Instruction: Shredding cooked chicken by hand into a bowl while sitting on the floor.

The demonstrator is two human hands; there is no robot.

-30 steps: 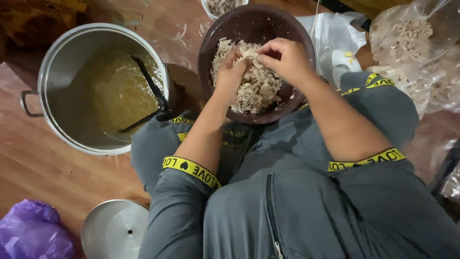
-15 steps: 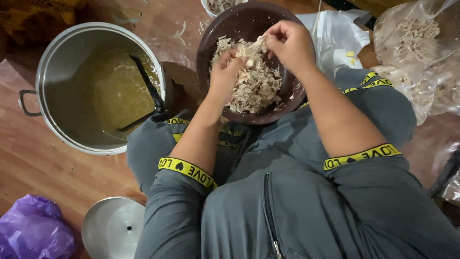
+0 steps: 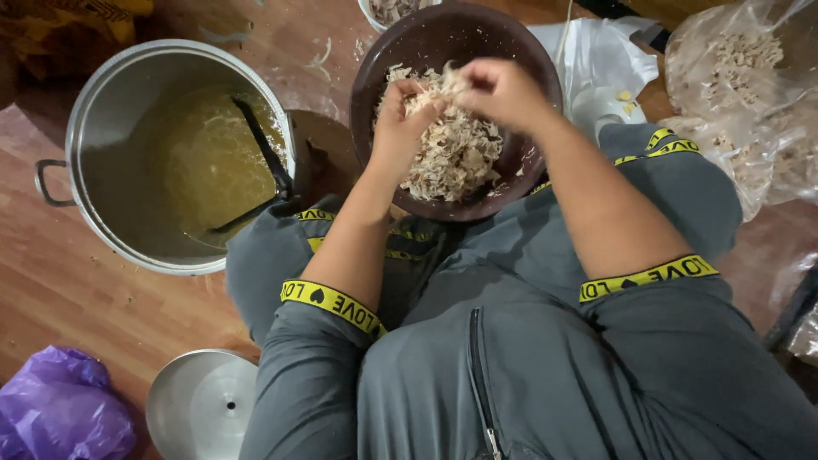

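Pale shredded meat (image 3: 452,158): heaped in dark bowl (image 3: 375,68) on the lap.
Left hand (image 3: 400,128): pinched on a clump.
Right hand (image 3: 503,89): pinching the same clump.
Advice: pull small strands, low over bowl.
Steel pot (image 3: 94,111): broth, left.

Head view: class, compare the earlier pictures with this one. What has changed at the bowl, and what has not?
The right hand drew in beside the left hand, both pulling shredded meat above the dark bowl. The pot, ladle and lid stayed put.
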